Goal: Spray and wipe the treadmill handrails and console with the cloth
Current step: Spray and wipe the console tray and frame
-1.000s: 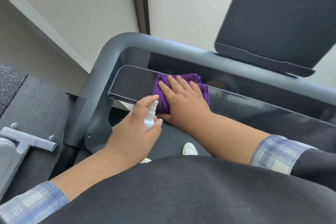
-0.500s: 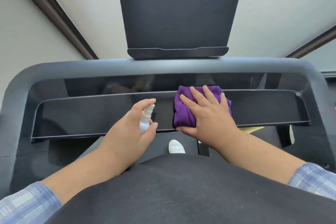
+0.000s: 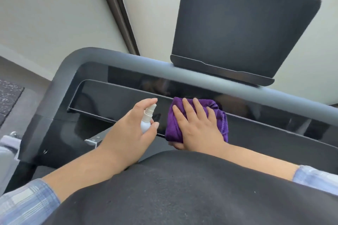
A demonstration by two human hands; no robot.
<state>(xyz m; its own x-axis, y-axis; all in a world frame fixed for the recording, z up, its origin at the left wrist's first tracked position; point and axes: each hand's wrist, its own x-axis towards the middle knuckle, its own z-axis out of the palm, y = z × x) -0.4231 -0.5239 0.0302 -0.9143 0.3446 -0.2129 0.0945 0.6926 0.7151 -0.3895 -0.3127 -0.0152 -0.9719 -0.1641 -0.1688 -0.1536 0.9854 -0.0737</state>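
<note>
Cloth (image 3: 197,120) now nearer console's (image 3: 113,100) left end. Right hand (image 3: 199,126) presses it flat, fingers straight; left hand (image 3: 131,131) grips bottle (image 3: 147,118).

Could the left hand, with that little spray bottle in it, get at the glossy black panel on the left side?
Probably yes. The left hand holds the spray bottle right over the glossy black panel, and nothing lies between; the purple cloth sits off to its right.

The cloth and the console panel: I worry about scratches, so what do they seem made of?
The cloth looks like soft purple microfibre or terry, with a fuzzy nap and bunched folds. The console panel looks like glossy black plastic or glass; it mirrors dim shapes. Which one, the picture cannot settle.
</note>
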